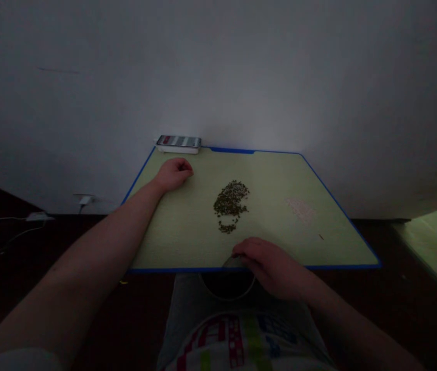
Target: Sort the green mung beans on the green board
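On the pale green table top, a loose pile of small dark greenish-brown beans or seeds (230, 201) lies in the middle, with a smaller cluster nearer me. My right hand (261, 257) is closed at the table's near edge, pinching a thin greyish flat piece (233, 262) whose kind I cannot make out. Just beneath that edge, over my lap, sits a round dark bowl (228, 288), its inside too dark to read. My left hand (174, 173) rests at the far left of the top with its fingers curled; whatever they hold, if anything, is hidden.
Behind my left hand, a phone (180, 141) lies on a white box (179, 150). Pale grains (301, 209) are spread at the right, near a small brown sliver (321, 237). A blue rim (342, 267) borders the table, which stands against a wall (257, 77).
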Demonstrator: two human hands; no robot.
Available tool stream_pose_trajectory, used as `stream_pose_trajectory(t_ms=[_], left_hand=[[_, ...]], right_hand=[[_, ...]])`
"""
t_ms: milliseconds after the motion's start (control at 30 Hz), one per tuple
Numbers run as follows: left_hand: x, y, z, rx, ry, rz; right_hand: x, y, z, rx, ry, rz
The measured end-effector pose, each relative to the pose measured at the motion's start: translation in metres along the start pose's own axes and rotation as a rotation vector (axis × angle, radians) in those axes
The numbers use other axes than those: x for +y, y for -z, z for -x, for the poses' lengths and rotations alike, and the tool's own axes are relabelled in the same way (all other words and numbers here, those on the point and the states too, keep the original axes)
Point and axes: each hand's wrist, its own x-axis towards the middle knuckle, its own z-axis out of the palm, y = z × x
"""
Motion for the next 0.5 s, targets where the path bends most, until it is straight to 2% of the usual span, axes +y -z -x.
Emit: stream_pose_trajectory(t_ms=[133,233,333,500], left_hand=[[-0.003,0.0,-0.001,-0.004,-0.003,0.01],[-0.004,-0.001,-0.001,-0.004,-0.013,0.014],[-0.003,-0.001,-0.001,-0.014,0.006,0.037],[-0.003,-0.001,-0.001,-0.012,0.007,0.052]], right_hand=[[0.011,-0.003,0.019,0.174,0.051,0.045],[0.016,-0.009,0.028,0.334,0.141,0.223],[0.019,-0.012,0.029,0.367,0.208,0.34],[0.021,-0.01,0.022,0.365,0.174,0.354]])
